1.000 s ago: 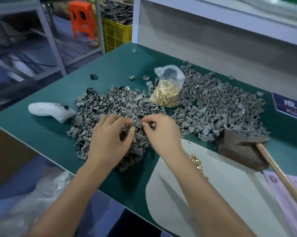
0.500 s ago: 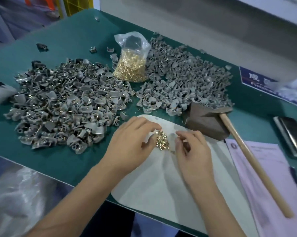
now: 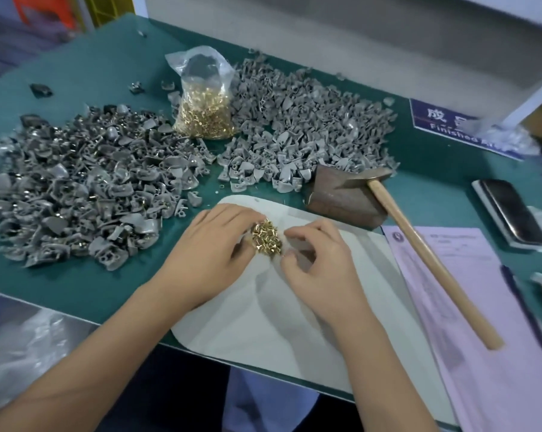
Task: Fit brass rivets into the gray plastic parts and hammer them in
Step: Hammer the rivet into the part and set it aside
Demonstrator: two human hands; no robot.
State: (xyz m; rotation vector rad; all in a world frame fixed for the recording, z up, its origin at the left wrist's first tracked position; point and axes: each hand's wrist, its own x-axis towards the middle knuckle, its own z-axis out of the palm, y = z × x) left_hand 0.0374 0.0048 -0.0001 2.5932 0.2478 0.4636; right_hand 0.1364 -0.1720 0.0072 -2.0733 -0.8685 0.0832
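Note:
A small heap of brass rivets [image 3: 267, 236] lies on a white pad [image 3: 272, 316] at the table's near edge. My left hand [image 3: 210, 247] curls its fingers and thumb round the heap's left side. At the heap's right edge my right hand [image 3: 319, 263] has thumb and forefinger curled; what they hold is hidden. Bare gray plastic parts [image 3: 304, 129] are piled behind the pad. A second pile of gray parts with rivets in them [image 3: 76, 188] spreads at the left. Between the piles stands a clear bag of rivets [image 3: 205, 110].
A hammer with a wooden handle [image 3: 425, 257] lies right of the pad, its head on a brown block [image 3: 341, 194]. Pink papers [image 3: 487, 332] with a pen [image 3: 525, 310], a phone [image 3: 509, 213] and a blue sign [image 3: 441, 126] are at the right.
Both hands left the left pile of gray parts and came to the rivet heap on the white pad. Over the last half second they barely moved.

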